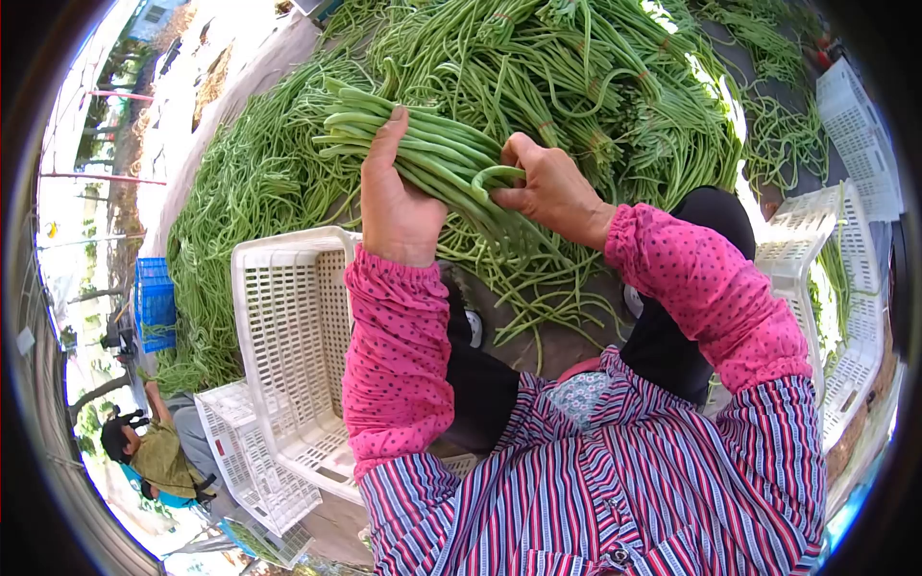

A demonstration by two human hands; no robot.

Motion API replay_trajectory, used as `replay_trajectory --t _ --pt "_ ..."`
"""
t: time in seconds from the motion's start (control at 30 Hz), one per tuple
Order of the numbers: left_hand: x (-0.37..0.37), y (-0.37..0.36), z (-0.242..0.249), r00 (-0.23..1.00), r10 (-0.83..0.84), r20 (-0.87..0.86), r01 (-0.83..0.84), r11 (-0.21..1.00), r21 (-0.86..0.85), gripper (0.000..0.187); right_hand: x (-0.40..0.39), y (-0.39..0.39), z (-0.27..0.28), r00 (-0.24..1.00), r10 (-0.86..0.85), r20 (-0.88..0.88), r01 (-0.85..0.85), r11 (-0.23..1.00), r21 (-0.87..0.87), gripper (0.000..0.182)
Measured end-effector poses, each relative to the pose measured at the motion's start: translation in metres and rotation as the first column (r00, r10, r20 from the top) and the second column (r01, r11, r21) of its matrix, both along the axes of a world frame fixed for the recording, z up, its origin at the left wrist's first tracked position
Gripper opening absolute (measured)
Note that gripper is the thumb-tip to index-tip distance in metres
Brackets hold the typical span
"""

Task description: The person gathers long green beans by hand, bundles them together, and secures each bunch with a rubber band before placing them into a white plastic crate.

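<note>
Green and slender, the bundle of long string beans (423,154) sits gathered in the person's left hand (399,206), whose fingers wrap around the stems while the cut ends jut out to the upper left. The right hand (552,192) pinches one bean of the bunch that curls into a loop just beside the thumb, so both hands are closed on the same bundle, held above the lap and over the great heap of loose green beans (259,182) spread across the ground. The loose tails of the bundle hang down toward the knees and tangle with the strands below; a sharp pull could likely drag stray beans along or snap the thin pods. The left grip looks full, so a few outer pods might slip free if it slackens. The white perforated plastic crate (288,336) stands just beside the left forearm, and a careless elbow could knock it. Another person (158,456) crouches well apart at the lower left.
</note>
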State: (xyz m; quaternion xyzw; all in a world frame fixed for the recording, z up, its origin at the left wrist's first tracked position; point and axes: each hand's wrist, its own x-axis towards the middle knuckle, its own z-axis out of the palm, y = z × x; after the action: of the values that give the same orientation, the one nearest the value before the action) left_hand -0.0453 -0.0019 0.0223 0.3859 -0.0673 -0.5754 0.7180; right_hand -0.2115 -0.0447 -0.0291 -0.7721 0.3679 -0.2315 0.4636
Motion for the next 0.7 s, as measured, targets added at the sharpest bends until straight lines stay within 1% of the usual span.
replay_trajectory --t 0.03,0.1,0.17,0.23,0.27,0.4,0.47,0.5,0.57,0.6,0.7 --pt "0.000 0.000 0.001 0.999 0.009 -0.039 -0.009 1.000 0.020 0.019 0.000 0.002 0.002 0.995 -0.053 -0.089 0.043 0.994 -0.102 0.034" --pt "0.002 -0.003 0.001 1.000 0.028 -0.013 -0.028 0.999 0.036 0.019 0.001 0.006 0.003 0.994 -0.086 -0.073 0.076 0.988 -0.133 0.035" --pt "0.009 -0.004 -0.002 0.997 0.072 -0.025 -0.071 0.997 0.023 0.020 0.002 0.010 0.001 0.992 -0.115 -0.058 0.104 0.981 -0.165 0.035" --pt "0.012 -0.004 -0.002 0.996 0.085 -0.031 -0.084 0.996 0.028 0.020 -0.001 0.013 -0.006 0.994 -0.004 0.105 0.042 0.930 -0.365 0.033" --pt "0.013 -0.003 -0.002 0.994 0.097 -0.041 -0.095 0.995 0.033 0.020 0.000 0.013 -0.009 0.989 0.019 0.147 0.041 0.918 -0.394 0.032" --pt "0.011 -0.002 -0.004 0.991 0.135 -0.010 -0.134 0.991 0.020 0.020 -0.001 0.012 -0.011 0.985 0.052 0.166 0.025 0.900 -0.434 0.029" --pt "0.014 -0.001 -0.006 0.991 0.122 -0.058 -0.120 0.992 0.040 0.020 -0.002 0.013 -0.009 0.979 0.138 0.152 -0.071 0.921 -0.384 0.024" --pt "0.013 -0.001 -0.007 0.991 0.119 -0.057 -0.117 0.992 0.042 0.020 -0.003 0.015 -0.011 0.979 0.135 0.153 -0.068 0.922 -0.382 0.024" --pt "0.010 -0.001 -0.007 0.990 0.138 -0.009 -0.137 0.989 0.053 0.021 -0.003 0.019 -0.014 0.987 0.163 -0.004 -0.151 0.903 -0.402 0.021" --pt "0.009 -0.001 -0.008 0.990 0.138 -0.010 -0.137 0.989 0.055 0.021 -0.003 0.017 -0.014 0.988 0.152 -0.042 -0.156 0.905 -0.395 0.023" --pt "0.007 -0.002 -0.011 0.986 0.162 0.024 -0.163 0.985 0.046 0.023 -0.002 0.016 -0.011 0.988 0.137 -0.067 -0.152 0.907 -0.392 0.019"
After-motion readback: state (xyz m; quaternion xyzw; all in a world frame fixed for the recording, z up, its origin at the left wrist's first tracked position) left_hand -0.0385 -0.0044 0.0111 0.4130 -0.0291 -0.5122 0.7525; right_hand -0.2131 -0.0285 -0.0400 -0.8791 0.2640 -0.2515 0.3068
